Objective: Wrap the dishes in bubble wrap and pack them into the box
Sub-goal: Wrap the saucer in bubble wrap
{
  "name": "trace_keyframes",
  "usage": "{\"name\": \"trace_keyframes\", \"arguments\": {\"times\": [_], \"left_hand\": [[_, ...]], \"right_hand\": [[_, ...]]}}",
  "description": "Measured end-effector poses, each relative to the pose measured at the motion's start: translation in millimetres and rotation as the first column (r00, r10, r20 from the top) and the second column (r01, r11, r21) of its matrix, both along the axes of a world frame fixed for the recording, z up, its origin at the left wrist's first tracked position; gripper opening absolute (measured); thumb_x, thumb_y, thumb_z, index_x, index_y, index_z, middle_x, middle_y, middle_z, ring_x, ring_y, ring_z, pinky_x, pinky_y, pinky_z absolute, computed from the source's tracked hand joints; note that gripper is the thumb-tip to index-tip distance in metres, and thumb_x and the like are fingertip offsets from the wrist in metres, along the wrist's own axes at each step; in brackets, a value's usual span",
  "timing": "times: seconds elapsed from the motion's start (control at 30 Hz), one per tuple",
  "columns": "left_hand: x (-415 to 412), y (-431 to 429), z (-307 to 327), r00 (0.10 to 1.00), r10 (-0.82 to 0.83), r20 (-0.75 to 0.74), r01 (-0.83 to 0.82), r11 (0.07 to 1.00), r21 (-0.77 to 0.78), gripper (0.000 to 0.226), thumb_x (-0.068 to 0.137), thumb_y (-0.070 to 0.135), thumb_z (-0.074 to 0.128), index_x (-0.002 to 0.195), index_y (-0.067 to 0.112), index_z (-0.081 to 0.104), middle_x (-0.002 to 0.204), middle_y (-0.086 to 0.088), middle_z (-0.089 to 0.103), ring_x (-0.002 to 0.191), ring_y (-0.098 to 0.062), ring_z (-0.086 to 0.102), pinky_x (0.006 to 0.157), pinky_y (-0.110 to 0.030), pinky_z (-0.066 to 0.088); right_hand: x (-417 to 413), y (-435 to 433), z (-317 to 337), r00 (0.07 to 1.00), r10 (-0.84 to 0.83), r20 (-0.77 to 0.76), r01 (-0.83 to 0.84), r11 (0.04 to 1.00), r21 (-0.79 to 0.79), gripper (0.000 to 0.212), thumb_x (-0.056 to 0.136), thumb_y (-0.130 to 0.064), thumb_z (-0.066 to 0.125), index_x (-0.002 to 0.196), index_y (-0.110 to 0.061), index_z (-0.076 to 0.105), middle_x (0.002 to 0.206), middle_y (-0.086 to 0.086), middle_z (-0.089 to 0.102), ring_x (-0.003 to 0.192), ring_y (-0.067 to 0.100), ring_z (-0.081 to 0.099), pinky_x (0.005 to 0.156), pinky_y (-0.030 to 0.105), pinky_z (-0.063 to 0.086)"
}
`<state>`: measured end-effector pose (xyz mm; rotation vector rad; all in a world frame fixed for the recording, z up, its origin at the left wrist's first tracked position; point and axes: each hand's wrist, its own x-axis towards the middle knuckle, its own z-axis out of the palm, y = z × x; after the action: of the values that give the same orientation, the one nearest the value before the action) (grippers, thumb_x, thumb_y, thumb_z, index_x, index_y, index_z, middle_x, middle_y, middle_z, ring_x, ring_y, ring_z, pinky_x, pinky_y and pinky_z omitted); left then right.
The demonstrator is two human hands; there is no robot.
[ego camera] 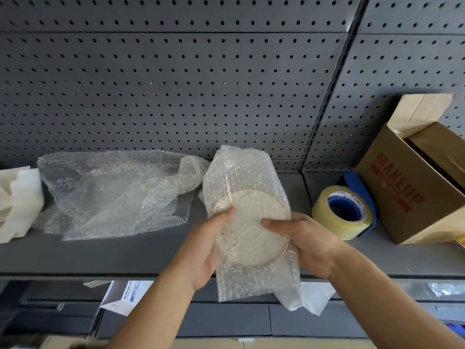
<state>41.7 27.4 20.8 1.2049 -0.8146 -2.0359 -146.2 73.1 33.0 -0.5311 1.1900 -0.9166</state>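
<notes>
A round pale dish (247, 230) with a thin gold rim is enclosed in a sleeve of bubble wrap (241, 172), held up above the front edge of the grey shelf (125, 255). My left hand (205, 250) grips its left side, thumb on the front face. My right hand (302, 244) holds the right side with fingers across the dish. The wrap's ends stick out loose above and below the dish. An open brown cardboard box (407, 187) printed "MAKEUP" stands at the far right of the shelf.
Loose crumpled bubble wrap (113, 192) lies on the shelf's left half. White foam pieces (17, 202) sit at the far left. A roll of clear tape (342, 212) stands beside the box. A grey pegboard wall (176, 84) backs the shelf.
</notes>
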Motion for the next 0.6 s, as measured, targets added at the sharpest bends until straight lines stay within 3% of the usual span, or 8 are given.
{"name": "trace_keyframes", "arguments": {"times": [0.13,0.27,0.43,0.6], "left_hand": [[8,-5,-3,0.999,0.001,0.053,0.002,0.999,-0.055,0.028,0.092,0.011,0.067,0.120,0.010,0.071,0.113,-0.010,0.077,0.101,-0.024,0.075,0.091,-0.041,0.056],[7,2,-5,0.995,0.021,0.094,-0.015,0.998,-0.069,0.029,0.091,0.003,0.066,0.120,0.010,0.070,0.111,-0.010,0.077,0.100,-0.025,0.075,0.092,-0.044,0.056],[10,10,-4,0.994,-0.020,-0.103,0.026,0.998,0.056,0.034,0.098,0.031,0.061,0.127,0.014,0.068,0.123,-0.010,0.074,0.114,-0.027,0.070,0.098,-0.046,0.052],[4,22,-21,0.974,0.201,-0.103,-0.193,0.978,0.082,0.032,0.098,0.024,0.060,0.126,0.011,0.067,0.118,-0.009,0.075,0.109,-0.025,0.072,0.091,-0.040,0.056]], "right_hand": [[-3,0,-5,1.000,-0.006,-0.022,0.006,1.000,-0.007,0.033,0.095,-0.014,0.064,0.126,-0.006,0.064,0.118,0.016,0.073,0.110,0.035,0.070,0.101,0.057,0.050],[-11,-3,-9,0.995,0.012,-0.103,-0.014,1.000,-0.017,0.032,0.094,-0.017,0.068,0.124,-0.007,0.066,0.115,0.017,0.074,0.106,0.037,0.071,0.098,0.060,0.052],[-22,-16,0,0.941,0.235,-0.242,-0.238,0.971,0.017,0.031,0.094,-0.019,0.069,0.122,-0.007,0.067,0.113,0.013,0.075,0.105,0.030,0.073,0.095,0.047,0.056],[-24,-33,2,0.891,0.307,-0.333,-0.310,0.950,0.047,0.035,0.092,-0.022,0.073,0.124,-0.012,0.065,0.113,0.007,0.076,0.103,0.025,0.074,0.087,0.039,0.060]]}}
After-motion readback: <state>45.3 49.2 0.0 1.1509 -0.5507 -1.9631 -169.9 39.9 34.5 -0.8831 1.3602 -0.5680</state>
